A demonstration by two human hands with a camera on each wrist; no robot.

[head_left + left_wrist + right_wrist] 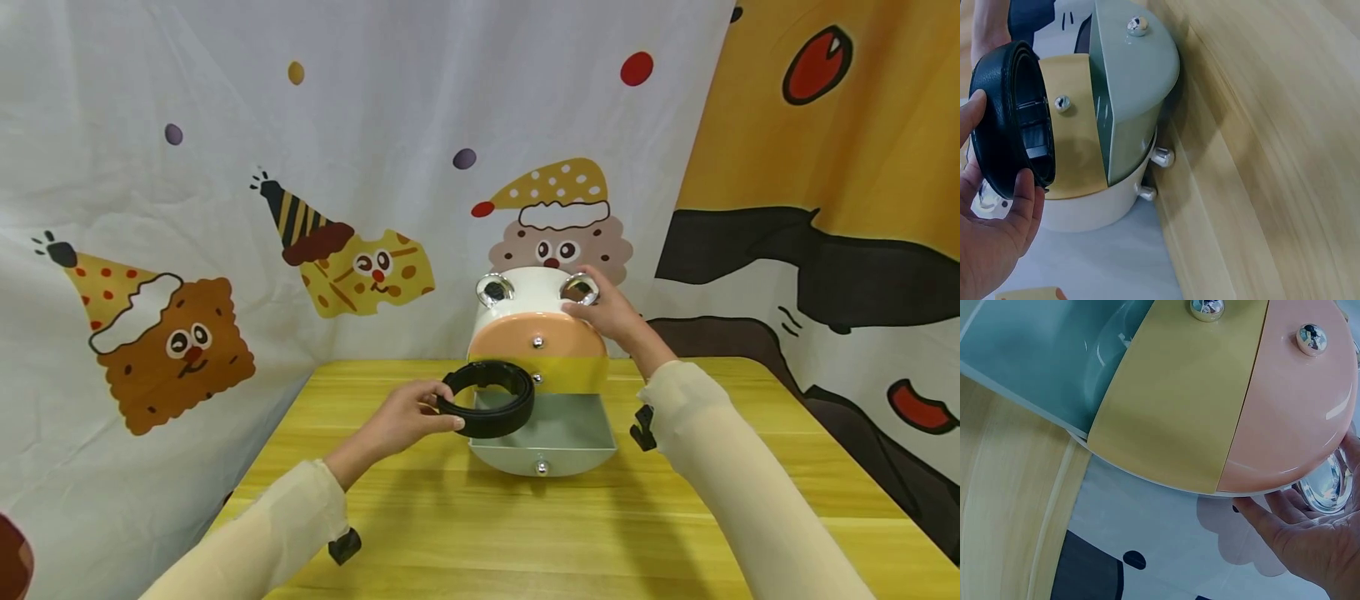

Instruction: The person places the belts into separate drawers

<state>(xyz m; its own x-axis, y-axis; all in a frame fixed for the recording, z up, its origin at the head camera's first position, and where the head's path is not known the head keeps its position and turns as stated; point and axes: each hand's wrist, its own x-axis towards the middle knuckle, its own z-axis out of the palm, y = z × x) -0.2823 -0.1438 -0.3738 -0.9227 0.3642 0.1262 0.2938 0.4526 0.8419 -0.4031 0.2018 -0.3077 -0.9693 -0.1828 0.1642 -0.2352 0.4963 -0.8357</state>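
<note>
My left hand (408, 417) pinches a coiled black belt (491, 423) between thumb and fingers. The belt hangs in front of the small frog-faced drawer cabinet (536, 289), over the left part of its pulled-out grey-green bottom drawer (573, 425). My right hand (611, 312) holds the cabinet's upper right corner, thumb and fingers around the silver-rimmed eye (1325, 484). Above the open drawer, the yellow drawer (1179, 400) and the peach drawer (1297, 406) are closed. In the left wrist view, the coiled belt (997, 125) shows its hollow middle.
The cabinet stands near the back of a wooden table (450, 533). A printed cloth (375, 108) with cartoon figures hangs behind. Silver round knobs (542, 467) stick out from the drawer fronts.
</note>
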